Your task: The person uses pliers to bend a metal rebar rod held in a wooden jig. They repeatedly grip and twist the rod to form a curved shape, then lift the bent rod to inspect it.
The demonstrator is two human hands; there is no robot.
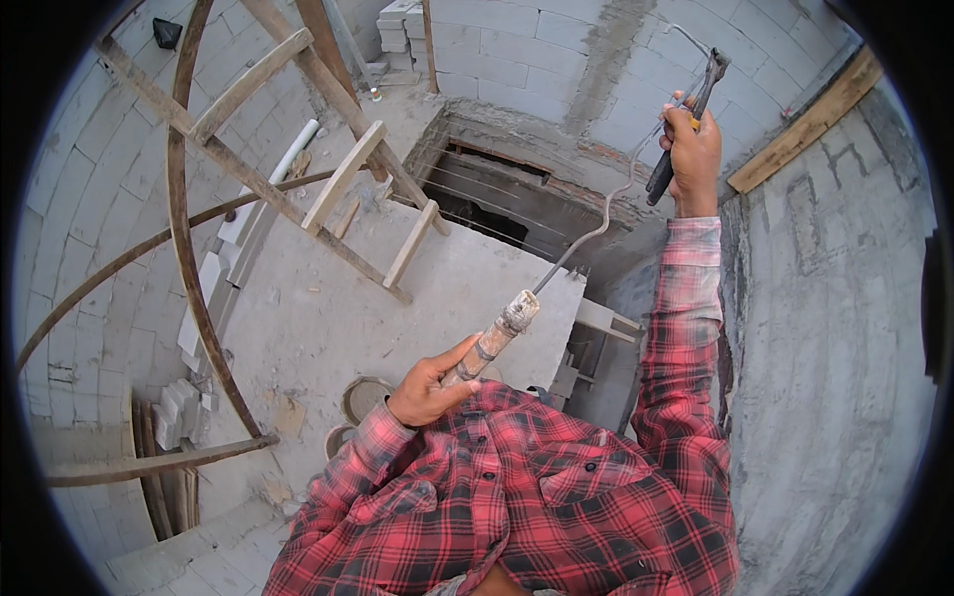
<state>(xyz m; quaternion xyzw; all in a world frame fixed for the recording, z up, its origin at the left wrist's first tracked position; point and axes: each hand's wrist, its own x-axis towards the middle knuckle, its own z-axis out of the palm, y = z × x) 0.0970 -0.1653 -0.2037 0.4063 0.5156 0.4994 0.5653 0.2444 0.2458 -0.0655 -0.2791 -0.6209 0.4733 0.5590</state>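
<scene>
My left hand [434, 387] is closed around a thick, pale, mud-smeared handle [494, 341] in front of my chest. From its tip a thin, wavy metal rod [594, 230] runs up and to the right, toward my right hand. My right hand [693, 159], raised on an outstretched arm near the block wall, grips a hammer-like tool [709, 84] with a dark head and a black and yellow grip. A thin bent metal end [686, 38] shows beside the tool's head. Whether it is the same rod is hidden by the fingers.
Below the rod, an opening [487, 214] in the floor is crossed by thin bars. A wooden ladder [343, 179] leans at the left, with curved-looking timbers [189, 238] nearer. Round buckets [365, 395] stand by my left arm. A plank [810, 119] lies along the right wall.
</scene>
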